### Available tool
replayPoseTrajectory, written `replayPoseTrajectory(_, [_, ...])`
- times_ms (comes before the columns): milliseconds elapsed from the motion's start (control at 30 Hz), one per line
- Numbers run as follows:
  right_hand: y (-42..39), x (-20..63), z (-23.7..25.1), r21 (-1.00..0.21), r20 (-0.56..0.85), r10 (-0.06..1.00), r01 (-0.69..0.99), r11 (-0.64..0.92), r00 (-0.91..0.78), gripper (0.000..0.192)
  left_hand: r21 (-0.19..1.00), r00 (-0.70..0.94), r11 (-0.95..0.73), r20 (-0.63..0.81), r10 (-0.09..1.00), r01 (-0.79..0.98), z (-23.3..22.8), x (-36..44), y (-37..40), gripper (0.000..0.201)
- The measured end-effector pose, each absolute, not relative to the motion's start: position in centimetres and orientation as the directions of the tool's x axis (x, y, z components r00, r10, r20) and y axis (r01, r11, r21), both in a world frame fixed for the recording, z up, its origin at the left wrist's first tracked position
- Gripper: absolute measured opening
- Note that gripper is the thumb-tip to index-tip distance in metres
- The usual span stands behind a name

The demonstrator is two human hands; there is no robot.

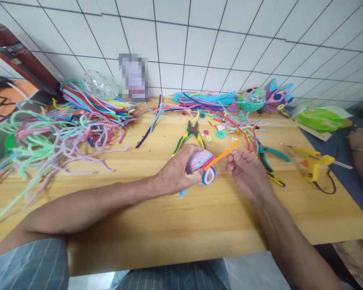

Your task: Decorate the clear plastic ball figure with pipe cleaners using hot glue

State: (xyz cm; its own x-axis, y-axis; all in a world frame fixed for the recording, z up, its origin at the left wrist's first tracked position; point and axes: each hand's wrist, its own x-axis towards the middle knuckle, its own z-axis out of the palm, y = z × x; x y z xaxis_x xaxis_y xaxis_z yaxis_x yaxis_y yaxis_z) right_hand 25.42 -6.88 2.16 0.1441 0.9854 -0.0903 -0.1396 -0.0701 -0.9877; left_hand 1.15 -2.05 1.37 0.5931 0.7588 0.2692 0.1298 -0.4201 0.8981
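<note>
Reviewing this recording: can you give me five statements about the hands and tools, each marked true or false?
1. The left hand holds a lilac craft piece. True.
2. A green strip juts from the craft piece. False: it is an orange strip.
3. A yellow glue gun lies to the right of the right hand. True.
4. The right hand grips the glue gun. False: it lies on the table, apart from that hand.
5. Yellow-and-green-handled pliers lie beyond the left hand. True.
</note>
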Motion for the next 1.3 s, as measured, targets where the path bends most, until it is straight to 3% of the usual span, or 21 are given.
replayPoseTrajectory(200, [-6.3,26.0,1.1,-0.991,-0.037,0.973,-0.134,-0.006,0.228,0.045,0.893,0.583,-0.423,0.266,0.768,0.15,1.2,1.2,-2.1,0.047])
replayPoseTrajectory(267, [-6.0,26.5,0.7,-0.999,0.022,0.966,-0.027,0.03,0.256,0.046,0.898,0.582,-0.412,0.255,0.772,0.152,1.2,1.2,-2.1,0.048])
replayPoseTrajectory(367, [-5.9,27.0,0.5,-0.973,0.143,0.935,0.22,0.072,0.326,0.032,0.904,0.594,-0.399,0.241,0.768,0.15,1.3,1.2,-2.2,0.049])
replayPoseTrajectory(467, [-6.4,26.5,0.9,-0.937,0.185,0.945,0.339,0.086,0.271,0.031,0.901,0.597,-0.403,0.237,0.766,0.16,1.5,1.2,-2.2,0.049])
replayPoseTrajectory(633, [-8.2,23.6,1.8,-0.985,0.073,0.995,0.16,0.062,0.065,0.027,0.873,0.596,-0.459,0.283,0.752,0.165,1.5,1.3,-2.4,0.048])
replayPoseTrajectory(767, [-8.8,22.2,2.0,-0.963,0.205,0.976,0.192,0.187,0.079,0.016,0.858,0.594,-0.485,0.304,0.745,0.169,1.3,1.3,-2.5,0.048])
replayPoseTrajectory(867, [-9.1,22.0,1.9,-0.839,0.438,0.897,0.384,0.385,0.056,0.009,0.845,0.594,-0.512,0.336,0.731,0.152,1.2,1.3,-2.6,0.048])
replayPoseTrajectory(1000, [-9.8,22.1,2.1,-0.561,0.658,0.749,0.617,0.552,-0.072,0.015,0.831,0.604,-0.54,0.364,0.709,0.133,1.1,1.2,-2.6,0.05])
replayPoseTrajectory(1167, [-10.3,22.6,2.6,-0.28,0.733,0.602,0.665,0.692,-0.318,0.028,0.79,0.604,-0.6,0.419,0.678,0.126,0.9,1.1,-2.6,0.051])
replayPoseTrajectory(1300, [-10.3,22.8,2.6,-0.217,0.741,0.555,0.649,0.729,-0.377,0.03,0.75,0.614,-0.652,0.463,0.639,0.113,1.0,1.1,-2.7,0.05])
